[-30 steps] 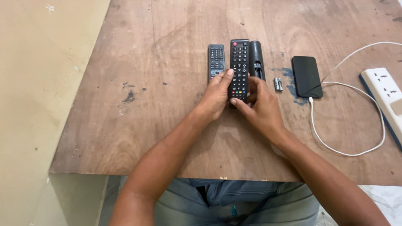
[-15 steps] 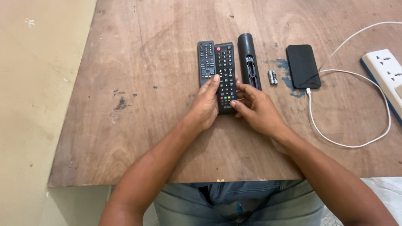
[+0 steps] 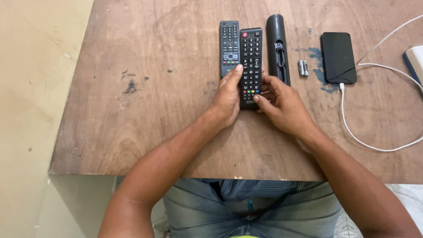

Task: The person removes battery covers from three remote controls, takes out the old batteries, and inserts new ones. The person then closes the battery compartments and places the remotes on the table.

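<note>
Lying flat on the brown wooden table (image 3: 145, 119), between a smaller black remote (image 3: 228, 46) and an upturned black remote with open battery bay (image 3: 277, 42): long black button-covered remote (image 3: 250, 57). Left hand (image 3: 228, 99) and right hand (image 3: 284, 103) pinching its lower end, fingers curled around both edges.

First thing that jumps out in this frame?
Both hands meet at the table's middle: the left hand and right hand grip the lower end of a black remote with coloured buttons. A smaller remote lies just left of it; to its right, a remote lying face down with its battery bay open, two loose batteries and a charging phone.
</note>
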